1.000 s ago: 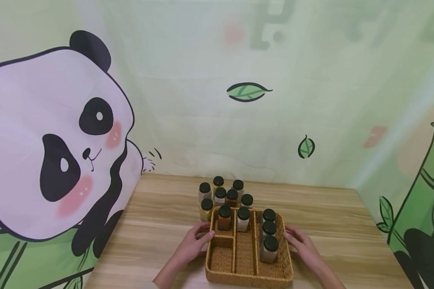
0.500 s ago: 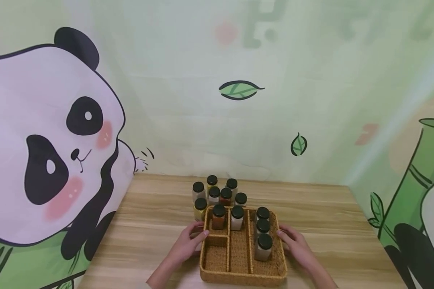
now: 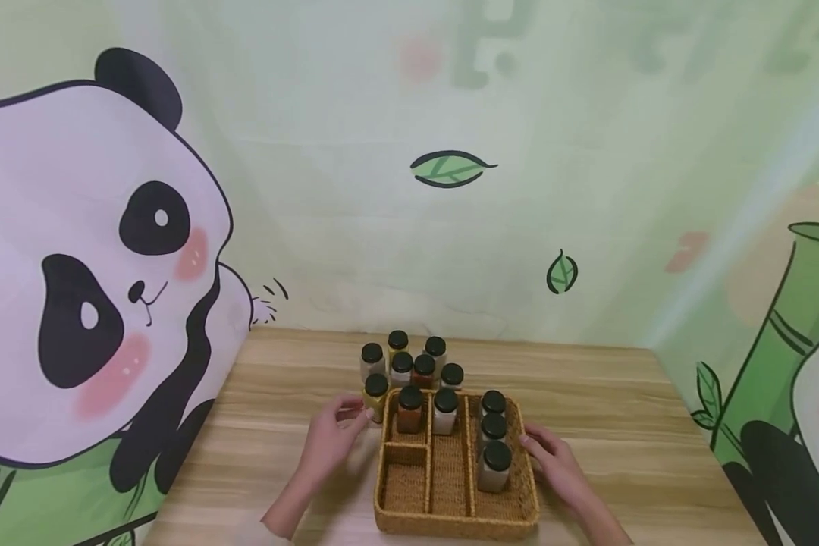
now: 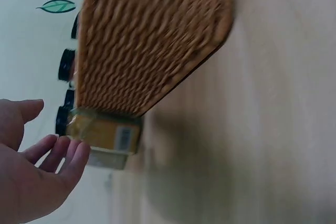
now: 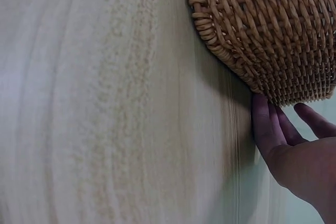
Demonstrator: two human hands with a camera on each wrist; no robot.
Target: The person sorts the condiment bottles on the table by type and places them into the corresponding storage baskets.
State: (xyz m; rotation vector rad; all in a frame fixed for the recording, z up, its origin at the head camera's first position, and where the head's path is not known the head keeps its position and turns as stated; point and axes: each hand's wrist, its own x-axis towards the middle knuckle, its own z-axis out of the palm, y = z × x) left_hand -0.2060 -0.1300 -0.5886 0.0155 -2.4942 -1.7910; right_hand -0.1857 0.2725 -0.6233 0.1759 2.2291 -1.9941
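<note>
A woven wicker basket (image 3: 457, 525) with several compartments stands on the table. Inside are a jar of orange-red spice (image 3: 410, 418), a jar of white contents (image 3: 444, 420) and a column of black-lidded jars (image 3: 494, 476) at right. My left hand (image 3: 331, 438) is off the basket, beside a spice jar with yellow contents (image 3: 377, 409) behind its left corner. In the left wrist view the fingertips reach this jar's (image 4: 110, 132) side, thumb apart; contact is uncertain. My right hand (image 3: 556, 461) rests against the basket's right side, fingers fairly straight at its lower edge (image 5: 262, 90).
Behind the basket stand several more black-lidded jars (image 3: 401, 368), close together on the wooden table (image 3: 580, 387). A printed cloth backdrop (image 3: 341, 227) with a panda rises at the table's back and sides.
My left hand has let go of the basket's left side and moved up and left to the yellow jar. The right hand stays at the basket. The head view has shifted slightly.
</note>
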